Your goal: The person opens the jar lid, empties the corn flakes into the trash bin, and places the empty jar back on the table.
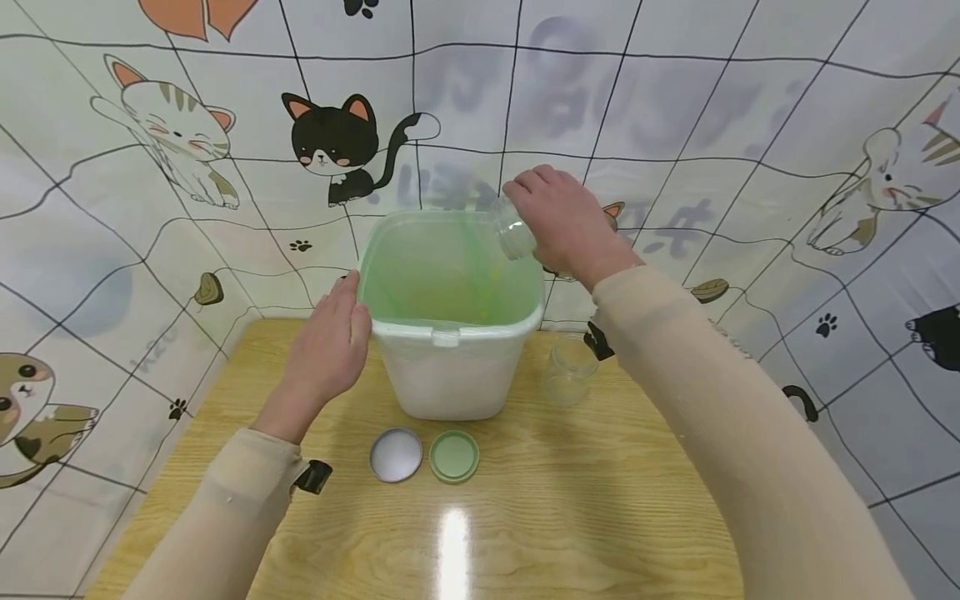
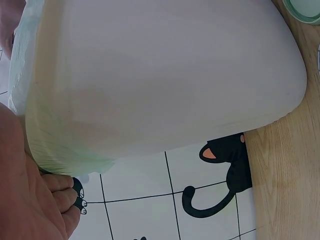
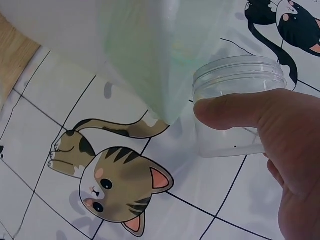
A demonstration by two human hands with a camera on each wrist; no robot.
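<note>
A white bin point(image 1: 450, 375) with a pale green liner bag point(image 1: 420, 258) folded over its rim stands at the back of the table. My right hand point(image 1: 562, 217) grips a clear jar point(image 3: 232, 125) above the bin's right rim. The jar is tipped with its uncovered mouth toward the inside of the bin. Against the bin's left upper side rests my left hand point(image 1: 330, 342), its fingers fairly straight along the rim. In the left wrist view, its fingers point(image 2: 62, 195) lie by the bagged edge. Contents low in the bin look blurred through the green film.
Another clear jar point(image 1: 570, 371) stands on the table right of the bin. In front of the bin lie a silvery-white lid point(image 1: 396, 455) and a green lid point(image 1: 453, 456). Behind the wooden table point(image 1: 570, 517) hangs a sheet point(image 1: 465, 92) printed with cats and grid lines.
</note>
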